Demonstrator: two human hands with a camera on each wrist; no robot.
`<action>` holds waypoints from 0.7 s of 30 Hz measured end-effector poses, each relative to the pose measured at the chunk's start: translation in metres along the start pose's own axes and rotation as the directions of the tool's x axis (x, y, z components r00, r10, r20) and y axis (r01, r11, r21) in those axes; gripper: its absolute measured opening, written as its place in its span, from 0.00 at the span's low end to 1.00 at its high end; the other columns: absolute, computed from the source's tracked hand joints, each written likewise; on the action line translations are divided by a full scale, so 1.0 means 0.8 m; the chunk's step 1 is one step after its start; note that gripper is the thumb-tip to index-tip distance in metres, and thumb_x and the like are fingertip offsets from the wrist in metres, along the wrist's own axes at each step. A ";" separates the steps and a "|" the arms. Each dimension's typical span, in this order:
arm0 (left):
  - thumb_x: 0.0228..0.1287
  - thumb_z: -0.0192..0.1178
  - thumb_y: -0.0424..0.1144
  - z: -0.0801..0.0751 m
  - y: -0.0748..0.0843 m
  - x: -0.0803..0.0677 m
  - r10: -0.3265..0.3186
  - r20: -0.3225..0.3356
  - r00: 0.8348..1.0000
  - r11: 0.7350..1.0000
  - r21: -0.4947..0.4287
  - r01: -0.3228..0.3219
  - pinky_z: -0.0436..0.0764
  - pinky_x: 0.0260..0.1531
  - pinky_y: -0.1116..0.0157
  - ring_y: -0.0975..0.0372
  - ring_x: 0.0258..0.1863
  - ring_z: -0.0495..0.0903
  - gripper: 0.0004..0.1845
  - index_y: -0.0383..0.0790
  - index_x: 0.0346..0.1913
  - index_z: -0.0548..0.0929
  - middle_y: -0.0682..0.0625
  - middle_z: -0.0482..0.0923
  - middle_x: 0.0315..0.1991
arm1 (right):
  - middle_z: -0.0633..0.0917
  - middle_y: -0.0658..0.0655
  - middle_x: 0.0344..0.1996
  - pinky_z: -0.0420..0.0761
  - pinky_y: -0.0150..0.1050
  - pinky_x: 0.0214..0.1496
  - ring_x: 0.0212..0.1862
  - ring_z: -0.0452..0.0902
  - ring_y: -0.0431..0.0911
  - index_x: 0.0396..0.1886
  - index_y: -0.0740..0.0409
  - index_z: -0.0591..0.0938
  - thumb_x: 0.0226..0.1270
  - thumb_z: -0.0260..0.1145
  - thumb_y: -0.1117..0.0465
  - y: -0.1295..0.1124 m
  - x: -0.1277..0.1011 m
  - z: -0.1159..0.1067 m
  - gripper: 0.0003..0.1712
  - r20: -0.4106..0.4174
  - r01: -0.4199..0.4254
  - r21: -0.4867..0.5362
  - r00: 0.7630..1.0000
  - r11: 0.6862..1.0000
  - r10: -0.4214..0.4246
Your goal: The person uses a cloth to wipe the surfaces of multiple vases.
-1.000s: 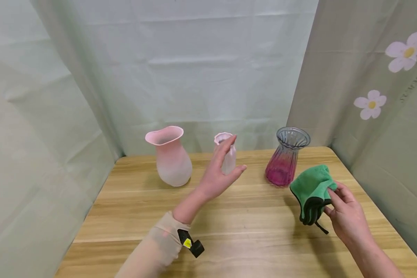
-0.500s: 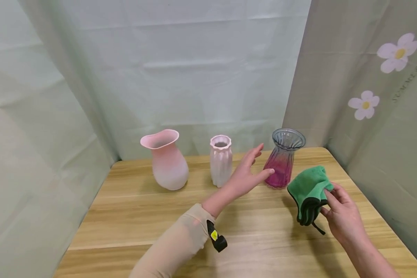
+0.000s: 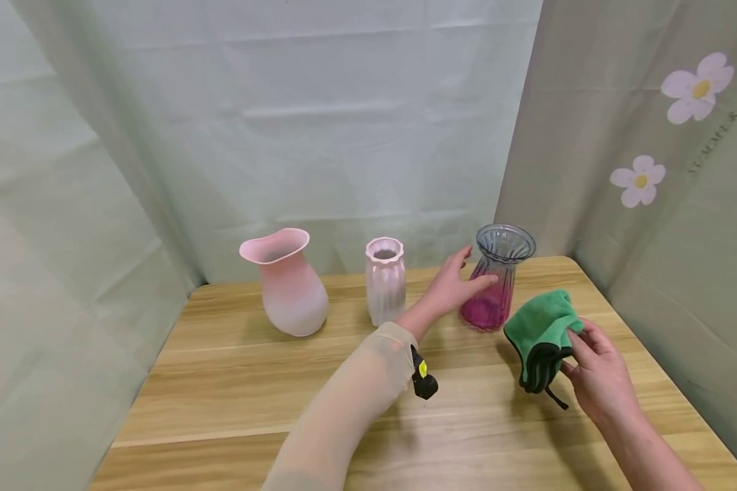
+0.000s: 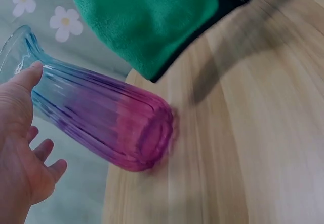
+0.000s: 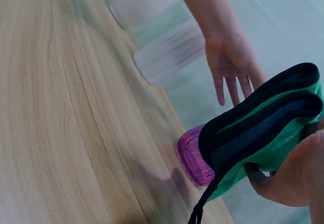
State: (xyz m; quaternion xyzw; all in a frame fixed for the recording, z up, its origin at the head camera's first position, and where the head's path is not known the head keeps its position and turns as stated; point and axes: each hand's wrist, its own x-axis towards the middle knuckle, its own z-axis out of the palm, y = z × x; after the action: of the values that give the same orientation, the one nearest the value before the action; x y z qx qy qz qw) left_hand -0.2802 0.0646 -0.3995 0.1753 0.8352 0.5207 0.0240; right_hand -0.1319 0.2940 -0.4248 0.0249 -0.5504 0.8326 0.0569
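Glass vase (image 3: 497, 286) — left hand (image 3: 454, 290) reached it, fingers spread; right hand (image 3: 598, 375) pinches cloth (image 3: 540, 331).

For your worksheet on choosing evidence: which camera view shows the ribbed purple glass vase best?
The head view: the ribbed purple glass vase stands whole and upright on the table, the left hand at its neck. The left wrist view shows its ribs close up, rim cut off. The right wrist view shows only its base behind the green cloth.
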 end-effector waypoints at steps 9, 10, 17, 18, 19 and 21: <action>0.60 0.73 0.55 0.014 0.006 0.018 -0.016 -0.031 0.999 1.000 -0.021 0.015 0.70 0.68 0.49 0.53 0.72 0.67 0.45 0.52 0.78 0.65 0.50 0.66 0.75 | 0.82 0.47 0.42 0.81 0.40 0.44 0.45 0.79 0.39 0.50 0.51 0.83 0.80 0.57 0.67 0.002 0.000 0.004 0.11 -0.017 0.004 -0.004 1.000 1.000 -0.004; 0.60 0.73 0.55 0.014 0.005 0.019 -0.018 -0.033 0.999 1.000 -0.026 0.017 0.69 0.68 0.49 0.53 0.72 0.67 0.45 0.52 0.78 0.65 0.50 0.66 0.74 | 0.82 0.46 0.42 0.81 0.40 0.45 0.44 0.79 0.39 0.50 0.51 0.83 0.80 0.57 0.67 0.002 0.001 0.004 0.11 -0.020 0.003 -0.008 1.000 1.000 -0.003; 0.63 0.73 0.52 0.018 0.001 0.023 -0.001 -0.014 1.000 0.998 -0.070 0.000 0.69 0.69 0.54 0.56 0.69 0.71 0.40 0.47 0.74 0.69 0.49 0.73 0.69 | 0.81 0.46 0.43 0.81 0.39 0.46 0.45 0.78 0.39 0.51 0.50 0.82 0.79 0.59 0.64 0.001 0.006 0.005 0.09 -0.044 -0.006 -0.038 0.999 0.999 0.004; 0.64 0.72 0.52 0.019 0.001 0.024 0.010 -0.007 1.000 0.998 -0.067 -0.011 0.70 0.68 0.55 0.57 0.68 0.72 0.38 0.46 0.73 0.71 0.48 0.75 0.68 | 0.81 0.46 0.43 0.81 0.39 0.46 0.45 0.78 0.39 0.51 0.50 0.82 0.79 0.60 0.64 0.001 0.007 0.005 0.08 -0.051 -0.008 -0.037 0.999 0.999 0.006; 0.65 0.71 0.52 0.019 0.001 0.024 0.022 0.002 1.000 0.998 -0.060 -0.022 0.71 0.67 0.56 0.57 0.67 0.73 0.36 0.45 0.72 0.72 0.48 0.76 0.66 | 0.81 0.46 0.43 0.81 0.39 0.46 0.45 0.78 0.39 0.51 0.50 0.82 0.79 0.60 0.63 0.001 0.008 0.005 0.08 -0.057 -0.011 -0.041 0.998 0.999 0.009; 0.67 0.69 0.51 0.021 0.002 0.025 0.047 0.023 0.999 0.998 -0.042 -0.046 0.72 0.66 0.58 0.57 0.66 0.75 0.33 0.44 0.71 0.73 0.47 0.78 0.64 | 0.81 0.45 0.43 0.80 0.38 0.46 0.46 0.78 0.38 0.51 0.50 0.82 0.79 0.61 0.63 0.000 0.010 0.004 0.08 -0.072 -0.016 -0.034 0.997 0.999 0.013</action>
State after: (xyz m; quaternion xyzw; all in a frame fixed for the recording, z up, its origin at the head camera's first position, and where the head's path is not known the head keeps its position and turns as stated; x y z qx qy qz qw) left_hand -0.2947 0.0862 -0.4030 0.2002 0.8195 0.5363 0.0257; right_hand -0.1402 0.2916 -0.4229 -0.0097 -0.5623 0.8238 0.0709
